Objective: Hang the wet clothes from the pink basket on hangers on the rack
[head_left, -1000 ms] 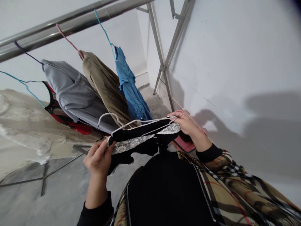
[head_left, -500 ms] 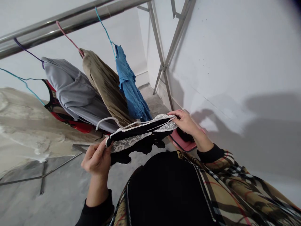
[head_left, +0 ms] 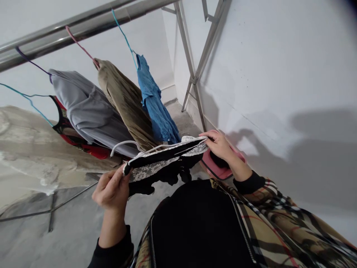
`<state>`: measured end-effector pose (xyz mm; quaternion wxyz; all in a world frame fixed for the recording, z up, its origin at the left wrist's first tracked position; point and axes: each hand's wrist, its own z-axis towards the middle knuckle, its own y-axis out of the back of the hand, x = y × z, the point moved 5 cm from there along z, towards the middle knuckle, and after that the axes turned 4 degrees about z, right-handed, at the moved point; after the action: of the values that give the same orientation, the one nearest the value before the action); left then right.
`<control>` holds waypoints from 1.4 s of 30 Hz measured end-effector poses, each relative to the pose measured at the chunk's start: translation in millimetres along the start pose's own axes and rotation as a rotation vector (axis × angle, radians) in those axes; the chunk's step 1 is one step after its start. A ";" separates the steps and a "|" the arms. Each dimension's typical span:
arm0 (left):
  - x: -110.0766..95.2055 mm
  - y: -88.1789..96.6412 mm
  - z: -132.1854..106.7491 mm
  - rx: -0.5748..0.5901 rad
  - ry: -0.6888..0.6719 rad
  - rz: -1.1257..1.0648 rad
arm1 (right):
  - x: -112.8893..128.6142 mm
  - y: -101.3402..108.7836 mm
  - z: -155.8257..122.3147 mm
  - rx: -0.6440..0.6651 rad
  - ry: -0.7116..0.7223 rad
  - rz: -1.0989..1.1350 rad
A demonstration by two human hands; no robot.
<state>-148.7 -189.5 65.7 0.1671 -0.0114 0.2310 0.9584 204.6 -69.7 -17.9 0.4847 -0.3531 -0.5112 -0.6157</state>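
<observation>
A black garment with white lace trim (head_left: 158, 182) stretches between my two hands in front of my body. A white clothes hanger (head_left: 128, 142) runs along its top edge, with the hook pointing left. My left hand (head_left: 113, 190) pinches the garment's left end, fingers closed. At the other end, my right hand (head_left: 219, 145) grips the lace edge and the hanger's tip between thumb and fingers. The garment's lower part hangs down in uneven folds.
A steel rack rail (head_left: 83, 31) crosses the upper left. From it hang a blue garment (head_left: 152, 93), brown trousers (head_left: 119, 93), a grey garment (head_left: 83, 100), a red-and-black top (head_left: 83, 145) and a pale garment (head_left: 25, 145). A pink basin (head_left: 216, 171) sits below my right hand, beside the wall.
My left hand has shifted slightly left and pulls the garment's left end with it. The right hand stays nearly in place.
</observation>
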 end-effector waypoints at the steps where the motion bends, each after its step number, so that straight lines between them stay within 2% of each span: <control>1: -0.5 0.6 0.4 -0.011 -0.014 0.001 | -0.5 -0.4 0.4 0.005 -0.023 0.027; 4: -1.8 1.2 0.4 -0.026 -0.034 0.002 | -6.3 -2.8 1.0 0.015 -0.166 0.204; 7: -2.7 0.1 -0.2 -0.016 -0.017 -0.022 | -15.7 -9.2 -1.7 0.046 -0.392 0.540; 12: -0.6 -1.9 1.8 0.002 0.052 -0.017 | -20.4 -23.4 -9.6 0.194 -0.642 0.952; 15: 1.9 -1.6 4.2 0.010 0.061 -0.007 | -23.7 -29.2 -14.0 0.236 -0.713 1.092; 19: 3.3 -1.4 5.9 0.061 0.040 -0.019 | -27.2 -32.4 -14.1 0.222 -0.677 1.178; 23: 5.7 -1.9 5.4 0.093 0.059 -0.035 | -26.0 -30.2 -11.5 0.151 -0.650 1.140; 29: 9.5 -6.4 2.1 0.171 0.056 -0.183 | -22.7 -18.9 -5.2 0.018 -0.522 0.959; 37: 4.6 -13.2 -10.5 0.271 0.033 -0.177 | -26.6 -0.6 -1.0 -0.168 -0.234 0.304; 42: 5.2 -15.7 -21.5 0.321 0.056 -0.154 | -26.0 7.4 1.8 -0.216 -0.176 0.185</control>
<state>-149.8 -184.3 39.1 0.2330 -0.0291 0.3839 0.8930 219.0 -61.8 -39.6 0.4518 -0.5013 -0.4480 -0.5864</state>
